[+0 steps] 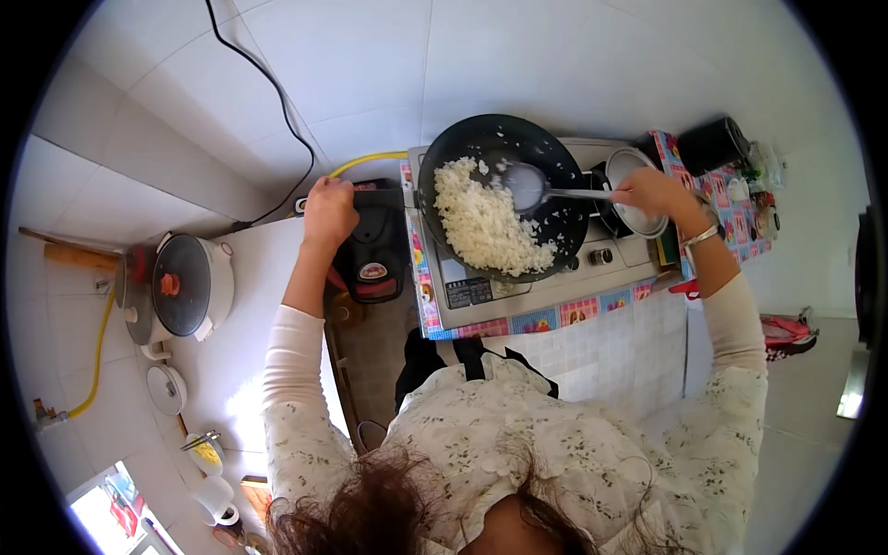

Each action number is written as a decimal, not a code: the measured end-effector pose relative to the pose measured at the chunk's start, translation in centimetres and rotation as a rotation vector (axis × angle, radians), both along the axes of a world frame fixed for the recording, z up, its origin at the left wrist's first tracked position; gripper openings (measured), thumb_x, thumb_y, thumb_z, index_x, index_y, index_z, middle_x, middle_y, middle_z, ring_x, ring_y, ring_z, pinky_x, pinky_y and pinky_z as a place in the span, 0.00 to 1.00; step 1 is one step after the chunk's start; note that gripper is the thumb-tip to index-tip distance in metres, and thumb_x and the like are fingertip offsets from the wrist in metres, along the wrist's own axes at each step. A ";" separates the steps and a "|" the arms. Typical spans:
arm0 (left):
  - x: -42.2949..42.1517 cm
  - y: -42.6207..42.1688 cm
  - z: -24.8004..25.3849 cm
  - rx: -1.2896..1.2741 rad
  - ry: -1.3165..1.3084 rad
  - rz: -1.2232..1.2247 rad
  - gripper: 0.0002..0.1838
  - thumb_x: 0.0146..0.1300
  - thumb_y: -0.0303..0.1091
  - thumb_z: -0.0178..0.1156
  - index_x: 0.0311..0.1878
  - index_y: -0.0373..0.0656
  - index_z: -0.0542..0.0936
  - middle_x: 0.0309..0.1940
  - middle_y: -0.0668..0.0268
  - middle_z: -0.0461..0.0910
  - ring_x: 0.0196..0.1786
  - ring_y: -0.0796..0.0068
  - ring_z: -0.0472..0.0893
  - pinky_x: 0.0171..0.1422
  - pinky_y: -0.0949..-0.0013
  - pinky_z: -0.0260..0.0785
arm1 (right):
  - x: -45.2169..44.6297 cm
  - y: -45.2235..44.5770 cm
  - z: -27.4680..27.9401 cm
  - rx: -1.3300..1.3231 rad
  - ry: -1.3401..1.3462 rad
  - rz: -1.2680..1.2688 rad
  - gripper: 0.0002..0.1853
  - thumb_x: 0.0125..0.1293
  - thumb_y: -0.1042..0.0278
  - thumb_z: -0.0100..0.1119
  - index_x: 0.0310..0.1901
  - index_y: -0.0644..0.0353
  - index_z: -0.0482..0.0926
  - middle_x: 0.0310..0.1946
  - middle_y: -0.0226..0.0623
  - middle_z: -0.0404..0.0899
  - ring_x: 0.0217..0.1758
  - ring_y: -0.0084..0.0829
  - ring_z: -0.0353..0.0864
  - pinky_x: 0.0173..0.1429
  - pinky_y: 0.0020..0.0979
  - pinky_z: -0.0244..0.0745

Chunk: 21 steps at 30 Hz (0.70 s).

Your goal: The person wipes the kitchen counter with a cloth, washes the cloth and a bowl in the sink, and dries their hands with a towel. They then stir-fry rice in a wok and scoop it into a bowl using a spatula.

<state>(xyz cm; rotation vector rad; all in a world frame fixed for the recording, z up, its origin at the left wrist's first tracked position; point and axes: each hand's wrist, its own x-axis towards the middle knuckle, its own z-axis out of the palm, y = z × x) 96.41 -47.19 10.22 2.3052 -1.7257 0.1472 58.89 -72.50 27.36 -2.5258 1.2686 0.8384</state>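
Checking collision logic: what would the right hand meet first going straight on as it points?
Past the ladle it holds, the right hand would likely meet the wok first, at its right rim; it may pass above, as depth is unclear.

A way runs along the surface's (573, 315) front edge, where a narrow strip of stove (532, 302) shows before the wok (460, 143). The wok hides the back edge's left part. The ladle (579, 193) bars the gap between wok and round vessel (622, 164); a black canister (710, 145) blocks the back right.
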 end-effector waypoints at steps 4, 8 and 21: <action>0.1 0.2 -0.2 0.024 -0.025 -0.003 0.04 0.40 0.22 0.56 0.23 0.40 0.76 0.27 0.58 0.77 0.39 0.58 0.77 0.53 0.63 0.66 | 0.2 2.4 -2.3 -0.190 -0.314 0.346 0.14 0.60 0.53 0.56 0.36 0.53 0.83 0.26 0.44 0.79 0.32 0.43 0.79 0.36 0.40 0.71; -0.3 0.2 0.4 0.023 -0.034 0.000 0.04 0.40 0.22 0.56 0.24 0.41 0.76 0.27 0.58 0.77 0.39 0.60 0.77 0.55 0.64 0.66 | -0.3 3.5 3.4 -0.386 -0.216 0.444 0.15 0.58 0.52 0.58 0.42 0.50 0.82 0.25 0.41 0.79 0.31 0.43 0.79 0.37 0.41 0.72; -0.1 0.1 -0.2 0.016 -0.026 -0.008 0.04 0.40 0.22 0.56 0.23 0.41 0.76 0.26 0.58 0.77 0.39 0.61 0.77 0.56 0.65 0.65 | -0.4 3.4 -0.2 0.194 0.005 0.026 0.14 0.57 0.55 0.60 0.36 0.57 0.83 0.26 0.44 0.80 0.28 0.38 0.81 0.33 0.34 0.74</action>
